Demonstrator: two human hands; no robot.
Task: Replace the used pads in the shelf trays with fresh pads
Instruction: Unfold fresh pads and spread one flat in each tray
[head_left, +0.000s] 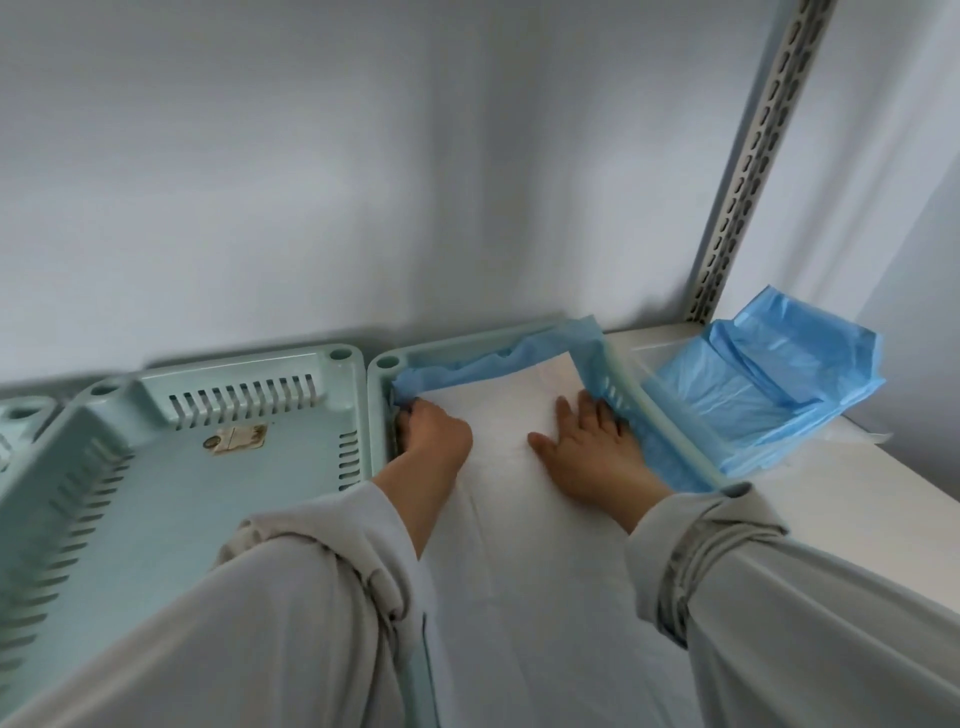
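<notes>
A white pad with blue plastic edges (519, 415) lies spread inside a pale green tray (670, 426) on the shelf. My left hand (434, 428) is at the tray's left wall, fingers curled down into the pad's blue edge there. My right hand (587, 441) lies flat on the pad, fingers straight, pressing its right side against the tray's right wall. A stack of folded blue pads (753, 395) rests on the shelf just right of the tray.
A second pale green tray (156, 499) with slotted walls and a worn sticker stands to the left, with no pad in it. Part of a third tray (21, 415) shows at the far left. A perforated metal upright (748, 166) rises at the shelf's back right; the wall is close behind.
</notes>
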